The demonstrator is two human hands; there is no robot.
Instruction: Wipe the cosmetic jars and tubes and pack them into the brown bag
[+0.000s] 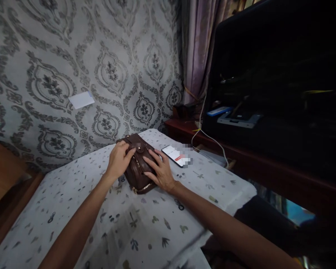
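Note:
A dark brown leather bag with gold-coloured zips lies on the table under both hands. A rounded flap with a small metal stud shows near its far end. My left hand is at the bag's left side, its fingers curled and its thumb against the flap; it grips the bag there, though the fingertips are partly hidden. My right hand rests on the bag's right side with fingers spread and stretched out over the leather. A phone with a lit screen lies just beyond my right hand.
A white cloth with a leaf print covers the table, which meets a patterned wall. To the right stand a dark television and a reddish-brown cabinet. A white cable hangs beside the table. Brown wooden furniture borders the left.

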